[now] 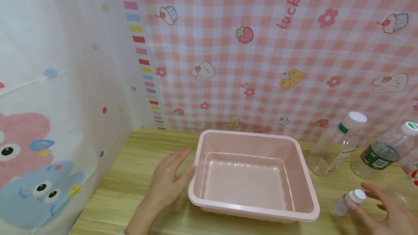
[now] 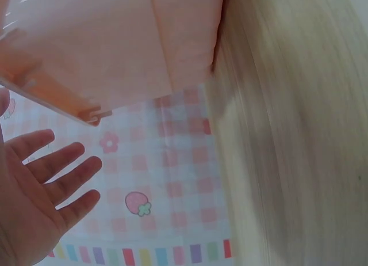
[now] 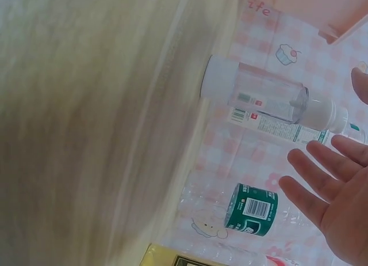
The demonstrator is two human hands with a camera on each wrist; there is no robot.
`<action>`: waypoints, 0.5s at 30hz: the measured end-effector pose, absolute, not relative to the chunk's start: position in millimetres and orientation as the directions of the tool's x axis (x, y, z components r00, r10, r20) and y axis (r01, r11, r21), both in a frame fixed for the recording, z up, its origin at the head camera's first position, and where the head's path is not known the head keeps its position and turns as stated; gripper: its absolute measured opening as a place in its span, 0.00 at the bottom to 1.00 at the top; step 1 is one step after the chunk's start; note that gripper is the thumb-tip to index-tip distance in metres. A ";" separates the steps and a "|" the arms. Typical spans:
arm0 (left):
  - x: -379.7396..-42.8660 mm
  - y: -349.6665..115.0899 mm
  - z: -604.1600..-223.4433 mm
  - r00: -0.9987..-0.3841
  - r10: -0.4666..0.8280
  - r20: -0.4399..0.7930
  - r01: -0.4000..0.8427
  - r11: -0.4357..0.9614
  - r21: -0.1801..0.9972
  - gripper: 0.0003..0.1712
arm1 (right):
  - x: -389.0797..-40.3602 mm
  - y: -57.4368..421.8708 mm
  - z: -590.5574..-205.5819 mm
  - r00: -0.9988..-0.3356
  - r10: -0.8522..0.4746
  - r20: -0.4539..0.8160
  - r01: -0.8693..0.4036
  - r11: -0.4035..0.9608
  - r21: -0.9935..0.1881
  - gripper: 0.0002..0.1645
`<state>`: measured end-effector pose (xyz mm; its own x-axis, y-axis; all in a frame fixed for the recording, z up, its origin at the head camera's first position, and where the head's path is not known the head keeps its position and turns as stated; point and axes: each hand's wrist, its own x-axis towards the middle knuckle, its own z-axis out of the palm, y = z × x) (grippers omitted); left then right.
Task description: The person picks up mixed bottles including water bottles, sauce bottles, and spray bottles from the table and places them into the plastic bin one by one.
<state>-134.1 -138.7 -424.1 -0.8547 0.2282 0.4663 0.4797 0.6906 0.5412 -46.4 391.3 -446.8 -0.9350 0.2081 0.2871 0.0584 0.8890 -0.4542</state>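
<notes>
A pale pink plastic basin (image 1: pixel 258 209) stands on the wooden table, with nothing in it. My left hand (image 1: pixel 166 180) is at its left side, fingers spread, the thumb tip at or very near the rim; contact is unclear. In the left wrist view the fingers of the left hand (image 2: pixel 43 188) are extended below the basin's wall (image 2: pixel 115 53). To the right of the basin stands a small clear bottle (image 1: pixel 340 206) with a white cap. My right hand (image 1: pixel 386 211) is beside it, thumb and fingers apart around the cap. The right wrist view shows a gap between the fingers and this bottle (image 3: pixel 267 93).
Behind the small bottle stand a tall clear bottle (image 1: pixel 321 159) with a white cap and a clear bottle with a green label (image 1: pixel 378 156). Another transparent container (image 1: pixel 406 188) is partly hidden by the right hand. A checkered cloth (image 1: pixel 222 53) hangs behind the table.
</notes>
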 end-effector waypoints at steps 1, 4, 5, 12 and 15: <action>-133.8 -137.9 -424.1 -0.855 0.227 0.467 0.481 0.686 0.546 0.31 | -47.0 390.6 -447.2 -0.937 0.216 0.273 0.069 0.883 -0.465 0.44; -133.7 -135.9 -423.9 -0.847 0.228 0.480 0.494 0.669 0.555 0.30 | -48.2 387.9 -448.9 -0.937 0.244 0.249 0.093 0.863 -0.496 0.42; -133.8 -135.3 -424.0 -0.844 0.228 0.485 0.499 0.663 0.557 0.29 | -48.5 386.9 -449.6 -0.936 0.252 0.247 0.099 0.859 -0.503 0.41; -135.9 -131.6 -423.8 -0.825 0.227 0.518 0.531 0.626 0.571 0.25 | -51.0 383.6 -452.4 -0.919 0.310 0.243 0.149 0.844 -0.516 0.38; -136.1 -130.8 -424.4 -0.827 0.221 0.517 0.531 0.607 0.591 0.24 | -51.6 382.6 -453.4 -0.909 0.325 0.262 0.153 0.843 -0.516 0.37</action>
